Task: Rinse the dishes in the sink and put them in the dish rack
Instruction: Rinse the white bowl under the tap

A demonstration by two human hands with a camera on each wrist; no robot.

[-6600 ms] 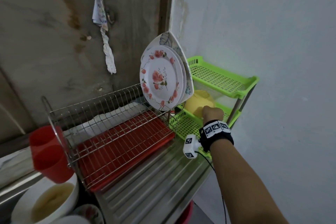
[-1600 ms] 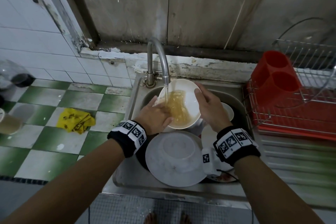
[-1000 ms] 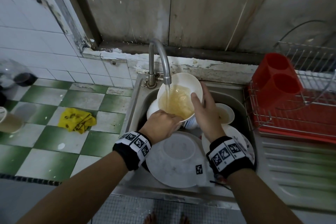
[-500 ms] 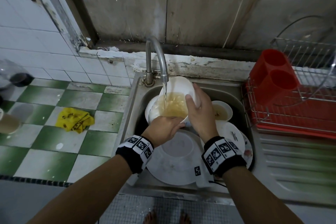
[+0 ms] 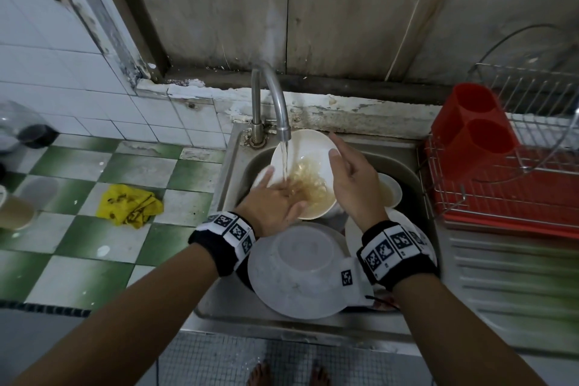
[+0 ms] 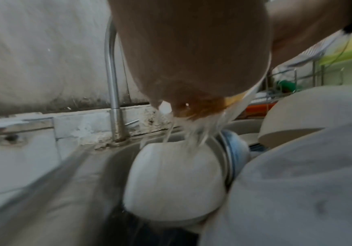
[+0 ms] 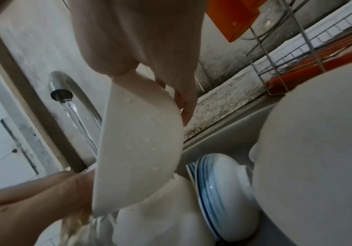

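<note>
Counter on the left: green and white checked tiles (image 5: 94,238) are running toward the white tiled wall, worn and speckled, and a crumpled yellow cloth (image 5: 130,205) is lying on them near the sink.
Far wall: grey, stained boards are standing behind the sink, with a chipped white ledge along their foot.
Sink (image 5: 233,153): a dull steel basin is holding a pile of white dishes; a large upturned white bowl (image 5: 299,263) is lying nearest, a blue-striped bowl (image 7: 223,191) is resting on its side farther in.
Tap (image 5: 272,100): a curved steel spout is pouring a clear stream into the bowl under it.
Left hand (image 5: 277,202): it is lying inside the bowl with fingers stretched flat, rubbing the wet inner face, clasping nothing.
White bowl (image 5: 308,160): round, smooth and glossy, it is being held tilted over the sink just below the spout, with brownish yellow water swirling inside and spilling over its near rim onto the dishes beneath.
Right hand (image 5: 352,178): it is gripping the bowl's right rim, thumb on the inner side and fingers spread behind the outer wall.
Dish rack (image 5: 517,194): a wire frame over a red tray is sitting right of the sink, with a red two-cup holder (image 5: 473,125) hanging at its left end.
</note>
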